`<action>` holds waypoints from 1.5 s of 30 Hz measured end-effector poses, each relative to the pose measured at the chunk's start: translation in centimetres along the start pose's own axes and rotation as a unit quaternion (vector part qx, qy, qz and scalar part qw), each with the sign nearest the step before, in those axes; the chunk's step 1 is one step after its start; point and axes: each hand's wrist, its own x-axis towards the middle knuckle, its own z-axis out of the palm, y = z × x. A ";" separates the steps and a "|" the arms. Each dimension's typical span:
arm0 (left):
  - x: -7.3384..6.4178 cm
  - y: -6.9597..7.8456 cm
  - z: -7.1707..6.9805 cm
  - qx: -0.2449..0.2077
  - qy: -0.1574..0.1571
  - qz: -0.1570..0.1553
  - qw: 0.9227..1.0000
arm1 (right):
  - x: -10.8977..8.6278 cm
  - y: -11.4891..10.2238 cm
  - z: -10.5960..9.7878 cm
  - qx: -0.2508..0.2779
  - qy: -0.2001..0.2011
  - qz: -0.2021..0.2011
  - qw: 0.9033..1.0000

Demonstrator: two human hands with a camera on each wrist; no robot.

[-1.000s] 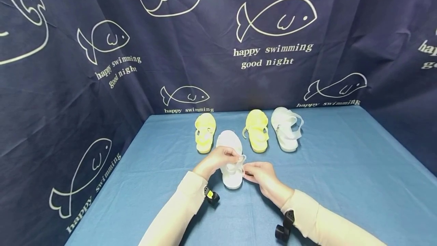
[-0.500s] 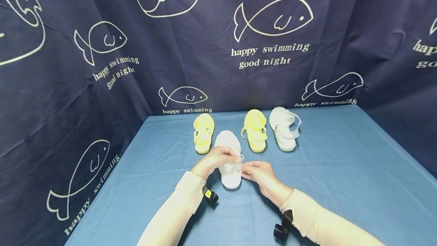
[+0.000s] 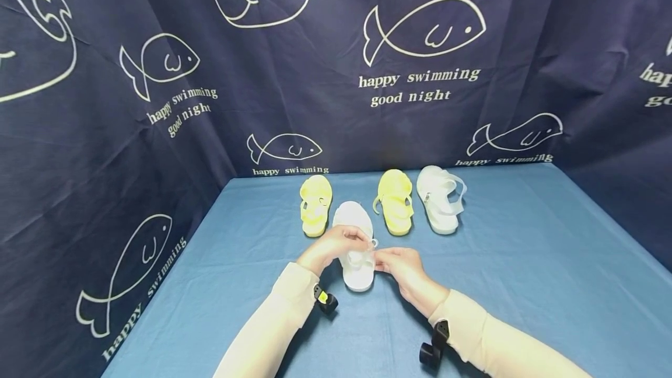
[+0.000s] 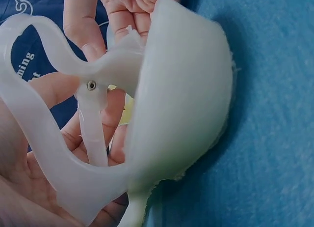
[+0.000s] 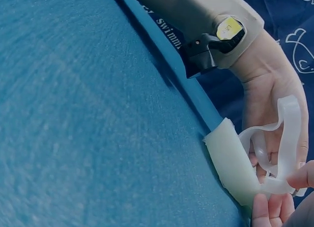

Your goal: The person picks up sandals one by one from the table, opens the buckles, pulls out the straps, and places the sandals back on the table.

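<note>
One white sandal (image 3: 359, 280) lies near the middle of the blue bench (image 3: 236, 308) in the head view. The left hand (image 3: 336, 245) reaches over it from 8 o'clock, and the right hand (image 3: 403, 267) meets its edge at 3 o'clock, thumb and fingertips together on each. A yellow sandal (image 3: 315, 206) lies just beside it towards 11 o'clock, another yellow sandal (image 3: 396, 206) at half past one, and a second white sandal (image 3: 442, 223), its loose band (image 3: 459, 188) standing out in a loop, at 2 o'clock. Beyond the bench, at 12 o'clock, hangs a navy curtain (image 3: 336, 115) printed with fish outlines and lettering.

In the left wrist view, the sandal's rounded end fills the middle, its strap (image 4: 54, 148) looping out towards 9 o'clock. The left grip, in from 7 o'clock, is clamped on the strap beside a metal rivet (image 4: 91, 85); some of its fingers show through the loop. The right grip, from 12 o'clock, pinches the strap too.

In the right wrist view, the sandal sits at 4 o'clock against the bench. The right grip, just past it, is closed on the strap; the left hand shows behind the loop.
</note>
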 end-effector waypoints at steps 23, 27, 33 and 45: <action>0.1 -0.1 0.4 0.007 0.028 -0.010 1.000 | 2.0 -1.9 -0.4 0.000 0.014 -0.007 1.000; 0.1 -0.5 0.7 0.014 0.041 -0.003 0.999 | 2.1 -2.2 -0.7 -0.034 0.002 0.002 0.999; 0.3 -0.6 0.6 0.040 0.044 0.002 0.998 | 2.2 -2.0 -1.1 -0.028 -0.034 0.002 0.999; 0.4 0.0 0.7 0.066 0.038 -0.012 0.997 | 2.6 -1.5 -2.7 -0.039 -0.106 -0.003 0.994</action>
